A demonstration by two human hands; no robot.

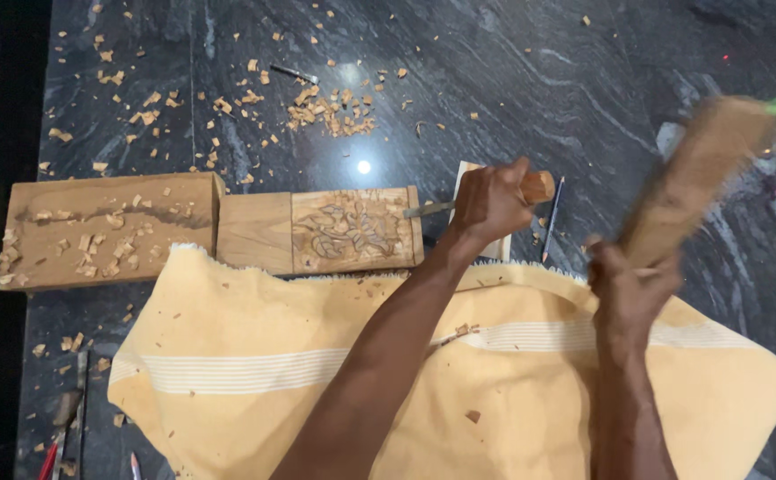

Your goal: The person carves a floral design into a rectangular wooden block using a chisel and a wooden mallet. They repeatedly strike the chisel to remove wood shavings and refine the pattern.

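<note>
The left hand point(490, 203) is closed around the wooden handle of a chisel point(459, 203), near the middle of the frame. Its fingers point(481, 218) are clamped on the handle, whose round butt end sticks out on the right side of the fist. The long axis of the chisel is almost level in the picture: the metal blade points to the left, and its tip meets the right edge of the carved wooden block point(352, 229), which lies on the dark stone floor point(530, 80).

The right hand point(628, 289) is at the right of the frame, lower than the left hand. Its fingers are wrapped tight on the lower end of a wooden mallet point(695, 178), which rises up and to the right and is blurred. The head of the mallet is above and to the right of the chisel butt, well apart from it. So the butt lies to the left and a little below the mallet head, in line with the blade.

A longer wooden block point(108, 229) touches the carved one on its left side. Wood chips point(330, 111) are scattered in the upper part, and a yellow cloth point(254, 373) covers the lower part.
</note>
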